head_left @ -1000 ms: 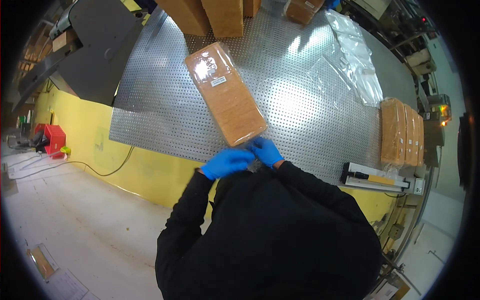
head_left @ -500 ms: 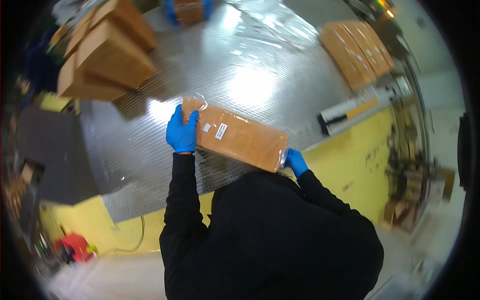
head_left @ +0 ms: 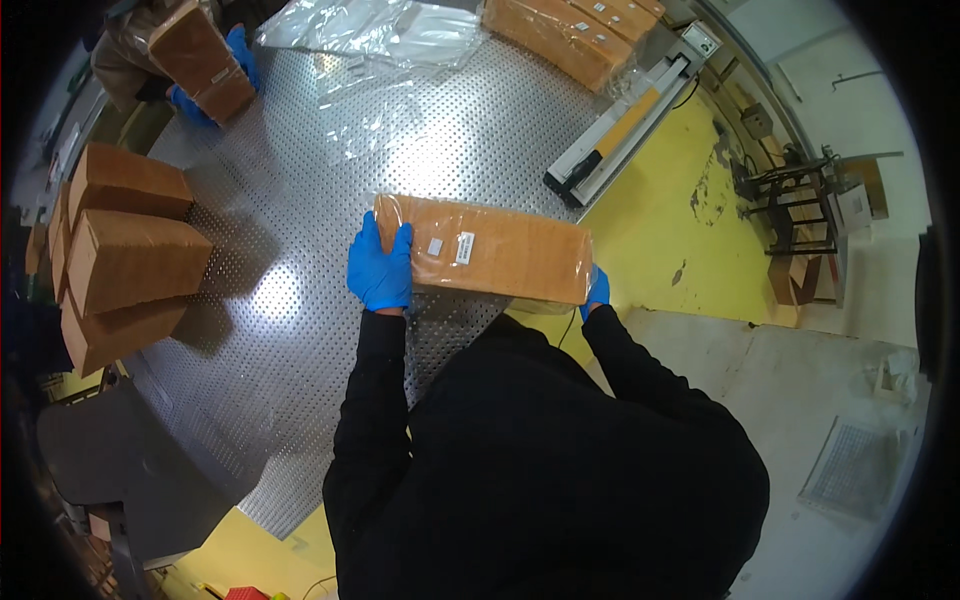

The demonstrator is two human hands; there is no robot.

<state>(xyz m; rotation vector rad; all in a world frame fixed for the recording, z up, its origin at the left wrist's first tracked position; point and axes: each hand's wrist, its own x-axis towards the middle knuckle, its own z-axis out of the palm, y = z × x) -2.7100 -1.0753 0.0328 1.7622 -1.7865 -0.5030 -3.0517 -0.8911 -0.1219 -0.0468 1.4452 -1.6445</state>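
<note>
The left hand (head_left: pixel 380 270) grips one brown block (head_left: pixel 520 252), inside one clear bag (head_left: pixel 392 208), over the near edge of the metal table (head_left: pixel 320 225); the right hand (head_left: pixel 598 289) meets its right end, fingers too hidden to tell; farther off, at least three bagged blocks (head_left: pixel 555 42)

Before you: perforated silver metal table (head_left: pixel 330 240). Between your blue-gloved left hand (head_left: pixel 378 268), at its left end, and your blue-gloved right hand (head_left: pixel 600 288), at its right: clear-wrapped brown rectangular block (head_left: pixel 500 250). Table, left: cluster of brown rectangular blocks (head_left: pixel 145 265). Behind cluster: co-worker's blue-gloved hands (head_left: pixel 242 58) around second wrapped brown block (head_left: pixel 205 65). Far side: flat clear plastic bags (head_left: pixel 375 35); to their right, row of wrapped brown blocks (head_left: pixel 560 40). Right edge, nearer you: long white-and-yellow bar (head_left: pixel 625 125). Near left, beside table: dark-grey panelled machine (head_left: pixel 120 450).
</note>
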